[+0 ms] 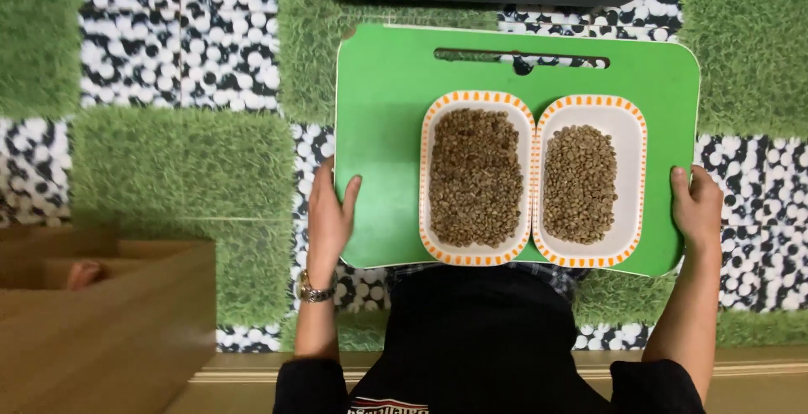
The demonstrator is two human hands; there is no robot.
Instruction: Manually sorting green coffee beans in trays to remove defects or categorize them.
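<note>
Green tray (383, 94) held level between both hands, left hand (328, 220) gripping its left edge, thumb on top, right hand (697, 208) gripping the right edge, two orange-rimmed dishes of beans (476, 178) (591, 182) side by side, touching, between the hands, mat (177, 161) below.

Person wore black top w/ long sleeves pushed up past elbows; metal wristwatch (314, 291) sat just below left hand (330, 216). Right hand (697, 205) was bare.

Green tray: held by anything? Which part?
Yes. Left hand grips the green tray at its left edge, right hand at its right edge; thumbs rest on top.
</note>
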